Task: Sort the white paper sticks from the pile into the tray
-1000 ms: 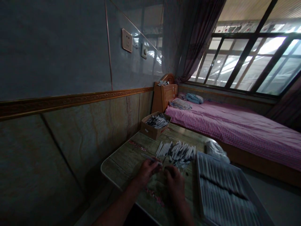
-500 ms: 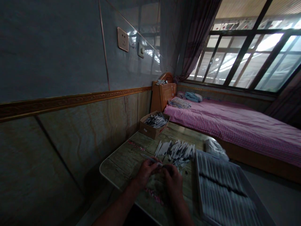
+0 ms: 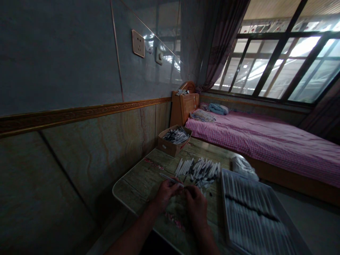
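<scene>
My left hand (image 3: pixel 166 193) is closed on a slim pale pen-like stick (image 3: pixel 171 179), whose thin tip points away to the left. At the stick's near end, my right hand (image 3: pixel 196 200) is pinched with its fingertips almost meeting the left ones. Whatever the right fingers hold is too small and dark to make out. Just beyond both hands lies a loose pile of white pen-like tubes (image 3: pixel 204 170) with dark parts among them. A small dark piece (image 3: pixel 211 194) rests on the table to the right of my right hand.
A cardboard box (image 3: pixel 167 148) full of similar sticks stands at the table's (image 3: pixel 138 180) far left corner, by the wall. On the right are a shallow tray (image 3: pixel 224 212) with rows of white sticks and a clear plastic bag (image 3: pixel 243 168). A bed (image 3: pixel 255 136) stands behind.
Both hands stay in almost the same place, fingertips together at the stick's end. Only slight finger movement shows; the pile, box and tray look unchanged.
</scene>
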The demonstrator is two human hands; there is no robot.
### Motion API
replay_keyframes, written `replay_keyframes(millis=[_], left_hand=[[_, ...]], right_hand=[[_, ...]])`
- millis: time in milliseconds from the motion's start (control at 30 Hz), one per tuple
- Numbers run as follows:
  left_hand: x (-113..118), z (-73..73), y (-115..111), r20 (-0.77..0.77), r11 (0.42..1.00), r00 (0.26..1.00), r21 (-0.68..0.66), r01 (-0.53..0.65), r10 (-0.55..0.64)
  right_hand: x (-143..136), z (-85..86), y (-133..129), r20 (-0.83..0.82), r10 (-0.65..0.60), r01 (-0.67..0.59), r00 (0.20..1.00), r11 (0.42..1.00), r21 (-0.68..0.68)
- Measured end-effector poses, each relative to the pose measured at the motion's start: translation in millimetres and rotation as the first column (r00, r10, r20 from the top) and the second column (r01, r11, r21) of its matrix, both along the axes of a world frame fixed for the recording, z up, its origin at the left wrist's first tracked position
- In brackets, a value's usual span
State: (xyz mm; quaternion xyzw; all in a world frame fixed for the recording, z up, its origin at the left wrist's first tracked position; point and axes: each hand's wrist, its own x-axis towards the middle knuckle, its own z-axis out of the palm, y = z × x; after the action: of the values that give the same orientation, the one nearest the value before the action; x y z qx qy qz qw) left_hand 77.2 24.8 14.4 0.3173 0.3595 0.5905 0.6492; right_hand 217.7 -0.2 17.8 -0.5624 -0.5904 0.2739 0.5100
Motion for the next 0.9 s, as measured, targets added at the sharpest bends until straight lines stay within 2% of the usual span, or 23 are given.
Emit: replay_keyframes(millis=[267,433,700,900], left_hand=[[1,-1.2,0,-0.038,1.0,0.999,0.009,-0.004,0.004],[2,-1.4,1,-0.048,1.0,0.999,0.013,-0.022,0.023],[2,2.4,-1,-0.127,0.996,0.99,0.075,-0.052,0.061],[1,3.5,-3,-0.193,0.993,0.978,0.095,-0.064,0.081]], right_hand=[[1,-1.7,1,-0.053,-0.003,0.006,0.999,0.999,0.053],[1,-2.8,1,-0.06,0.0,0.001,0.998,1.0,0.017],[-2,-7.0,1,-0.011,0.012,-0.011,1.0,0.998,0.057],[-4,-9.9,-2,0.089,0.022,-0.027,0.996,0.998,0.054]])
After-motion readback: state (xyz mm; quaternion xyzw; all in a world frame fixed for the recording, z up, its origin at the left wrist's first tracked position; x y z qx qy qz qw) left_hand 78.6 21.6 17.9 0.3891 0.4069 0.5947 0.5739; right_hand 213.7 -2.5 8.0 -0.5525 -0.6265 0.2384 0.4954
